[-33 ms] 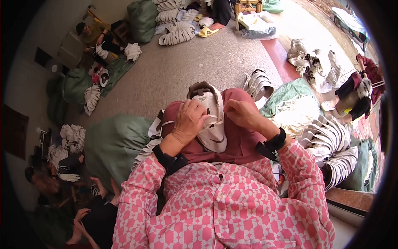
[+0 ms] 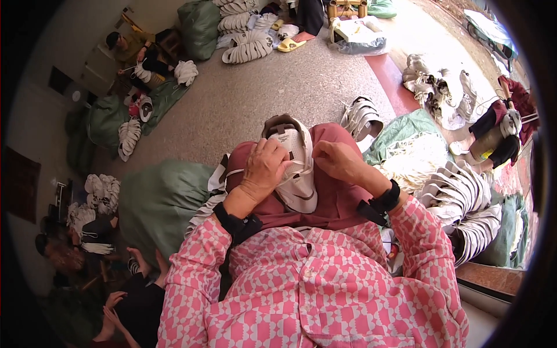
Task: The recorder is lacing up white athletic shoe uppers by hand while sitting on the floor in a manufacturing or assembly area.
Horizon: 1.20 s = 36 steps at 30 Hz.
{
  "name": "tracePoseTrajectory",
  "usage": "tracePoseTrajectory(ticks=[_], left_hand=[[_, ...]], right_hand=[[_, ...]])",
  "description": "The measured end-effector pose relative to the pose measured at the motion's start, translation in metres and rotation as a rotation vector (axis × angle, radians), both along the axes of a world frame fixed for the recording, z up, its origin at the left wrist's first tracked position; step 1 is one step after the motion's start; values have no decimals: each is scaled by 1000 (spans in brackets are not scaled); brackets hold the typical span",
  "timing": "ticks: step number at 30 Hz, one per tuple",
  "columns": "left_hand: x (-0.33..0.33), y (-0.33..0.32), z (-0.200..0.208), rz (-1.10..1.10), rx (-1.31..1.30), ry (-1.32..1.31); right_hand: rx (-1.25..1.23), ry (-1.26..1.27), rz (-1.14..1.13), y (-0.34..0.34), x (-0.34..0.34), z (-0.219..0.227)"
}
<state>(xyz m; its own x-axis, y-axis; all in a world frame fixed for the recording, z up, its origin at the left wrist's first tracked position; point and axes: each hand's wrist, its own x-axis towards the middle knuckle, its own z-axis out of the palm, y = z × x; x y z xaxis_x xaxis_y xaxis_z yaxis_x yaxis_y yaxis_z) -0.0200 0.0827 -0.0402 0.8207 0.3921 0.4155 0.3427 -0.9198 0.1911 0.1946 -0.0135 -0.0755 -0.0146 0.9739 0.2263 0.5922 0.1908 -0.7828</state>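
A white and brown shoe upper point(image 2: 297, 194) lies on my lap between my thighs, its brown-lined opening pointing away from me. My left hand point(image 2: 267, 165) rests over its left side, fingers curled onto the lacing area. Just right of the upper, my right hand point(image 2: 337, 160) is closed in a pinch with the fingertips together; what lies between them, if anything, is too small to make out. A pale lace point(image 2: 300, 172) crosses the front of the upper between the hands.
A big green sack point(image 2: 159, 200) stands at my left. To my right are a green sack of white laces point(image 2: 415, 153) and stacked shoe uppers point(image 2: 455, 194). More uppers point(image 2: 362, 119) sit ahead on the floor. Other people work at the far left and right.
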Motion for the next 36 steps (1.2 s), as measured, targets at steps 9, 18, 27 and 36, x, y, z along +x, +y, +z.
tracePoseTrajectory(ticks=[9,18,27,36], left_hand=[[6,8,3,-59,108,16],[6,22,1,-117,-37,135],[6,21,3,-210,1,195],[-1,56,19,-30,-1082,-83]], right_hand=[[-80,-276,-19,-3,-26,1],[-93,299,-37,-10,-24,-23],[-585,2047,163,-20,-45,-35],[-776,1696,77,-15,-40,-27]])
